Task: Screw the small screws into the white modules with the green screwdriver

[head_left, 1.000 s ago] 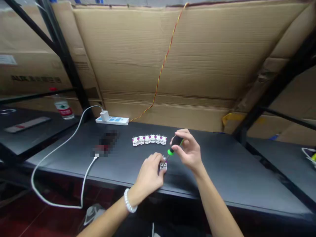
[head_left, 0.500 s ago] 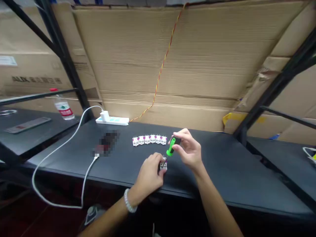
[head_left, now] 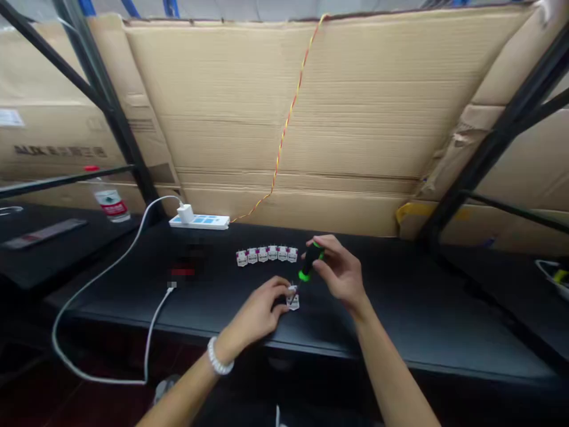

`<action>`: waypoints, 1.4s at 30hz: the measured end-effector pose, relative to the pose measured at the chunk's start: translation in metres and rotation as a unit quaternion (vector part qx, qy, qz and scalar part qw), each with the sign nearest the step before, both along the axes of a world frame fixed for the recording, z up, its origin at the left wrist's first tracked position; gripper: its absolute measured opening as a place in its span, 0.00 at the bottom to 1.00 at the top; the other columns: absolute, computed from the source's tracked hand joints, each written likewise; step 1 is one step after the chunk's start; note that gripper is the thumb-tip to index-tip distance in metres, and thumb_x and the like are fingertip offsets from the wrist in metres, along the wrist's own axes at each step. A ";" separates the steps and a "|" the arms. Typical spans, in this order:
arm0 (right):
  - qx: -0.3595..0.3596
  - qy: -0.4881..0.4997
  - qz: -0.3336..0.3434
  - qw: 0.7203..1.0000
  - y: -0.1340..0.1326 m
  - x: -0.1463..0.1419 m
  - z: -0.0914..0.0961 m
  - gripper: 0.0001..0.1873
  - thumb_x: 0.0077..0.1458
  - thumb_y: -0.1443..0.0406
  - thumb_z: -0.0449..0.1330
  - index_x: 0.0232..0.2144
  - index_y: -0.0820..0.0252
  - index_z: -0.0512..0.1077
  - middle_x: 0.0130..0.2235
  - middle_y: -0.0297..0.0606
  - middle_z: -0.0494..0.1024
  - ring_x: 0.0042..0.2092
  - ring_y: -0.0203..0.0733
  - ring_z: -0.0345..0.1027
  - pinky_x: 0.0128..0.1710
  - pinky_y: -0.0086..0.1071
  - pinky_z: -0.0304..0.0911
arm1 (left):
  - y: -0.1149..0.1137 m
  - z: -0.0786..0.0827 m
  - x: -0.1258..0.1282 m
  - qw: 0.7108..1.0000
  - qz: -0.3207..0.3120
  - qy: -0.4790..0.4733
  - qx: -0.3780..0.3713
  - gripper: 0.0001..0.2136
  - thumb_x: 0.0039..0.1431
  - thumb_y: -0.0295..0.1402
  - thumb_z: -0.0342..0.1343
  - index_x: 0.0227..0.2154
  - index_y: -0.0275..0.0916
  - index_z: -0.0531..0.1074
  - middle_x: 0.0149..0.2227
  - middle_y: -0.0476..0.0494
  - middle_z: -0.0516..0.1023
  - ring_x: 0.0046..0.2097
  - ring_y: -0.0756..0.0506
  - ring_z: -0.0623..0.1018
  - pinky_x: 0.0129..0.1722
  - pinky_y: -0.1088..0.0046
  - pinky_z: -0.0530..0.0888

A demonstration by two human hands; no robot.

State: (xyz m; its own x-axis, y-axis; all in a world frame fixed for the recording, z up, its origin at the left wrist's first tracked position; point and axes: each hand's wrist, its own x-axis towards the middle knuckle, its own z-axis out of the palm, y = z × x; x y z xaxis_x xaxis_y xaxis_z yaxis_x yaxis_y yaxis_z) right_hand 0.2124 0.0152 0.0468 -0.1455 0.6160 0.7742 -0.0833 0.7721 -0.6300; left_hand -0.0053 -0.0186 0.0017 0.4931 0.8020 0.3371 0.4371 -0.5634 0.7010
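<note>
- Clamped in my right hand (head_left: 341, 271): a black-and-green screwdriver (head_left: 313, 259), its shaft slanting down-left to the small white piece (head_left: 293, 303) below the frame's centre.
- My right forearm (head_left: 386, 356) rises from the lower right.
- My left hand (head_left: 255, 312) reaches from the lower left, thumb and fingertips at the piece's left edge; I cannot tell whether they grip.

A black counter (head_left: 422, 314) crosses the frame's lower half. A white power strip (head_left: 213, 223) lies left of centre, six small modules (head_left: 272, 254) curve mid-frame, and a similar single module (head_left: 294, 302) sits below.
</note>
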 end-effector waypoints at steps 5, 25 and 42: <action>0.031 -0.022 -0.019 0.999 -0.001 -0.004 -0.002 0.21 0.65 0.59 0.66 0.59 0.43 0.76 0.54 0.43 0.76 0.50 0.48 0.76 0.50 0.45 0.76 | 0.000 -0.003 0.000 1.000 0.004 0.000 0.006 0.12 0.62 0.20 0.60 0.42 0.43 0.80 0.52 0.43 0.79 0.55 0.41 0.80 0.60 0.64 0.75; 0.013 0.022 -0.043 0.999 0.001 -0.001 -0.001 0.17 0.60 0.58 0.70 0.52 0.47 0.80 0.44 0.39 0.81 0.41 0.45 0.78 0.43 0.40 0.77 | 0.001 -0.005 0.000 1.000 0.005 -0.005 0.006 0.12 0.62 0.20 0.60 0.43 0.42 0.81 0.52 0.43 0.79 0.55 0.41 0.80 0.60 0.63 0.74; -0.011 0.050 -0.019 0.998 0.000 -0.011 -0.007 0.17 0.68 0.59 0.63 0.57 0.47 0.72 0.49 0.41 0.82 0.39 0.42 0.83 0.37 0.38 0.81 | -0.002 -0.004 0.002 1.000 0.022 0.005 0.022 0.11 0.61 0.21 0.62 0.42 0.43 0.80 0.53 0.43 0.79 0.54 0.41 0.80 0.60 0.64 0.74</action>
State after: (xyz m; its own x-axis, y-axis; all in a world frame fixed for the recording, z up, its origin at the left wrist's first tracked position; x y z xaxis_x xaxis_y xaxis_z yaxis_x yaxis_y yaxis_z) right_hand 0.2017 0.0154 0.0403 -0.0437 0.6361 0.7704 -0.1179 0.7625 -0.6362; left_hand -0.0033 -0.0206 -0.0024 0.4609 0.8078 0.3675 0.4684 -0.5731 0.6724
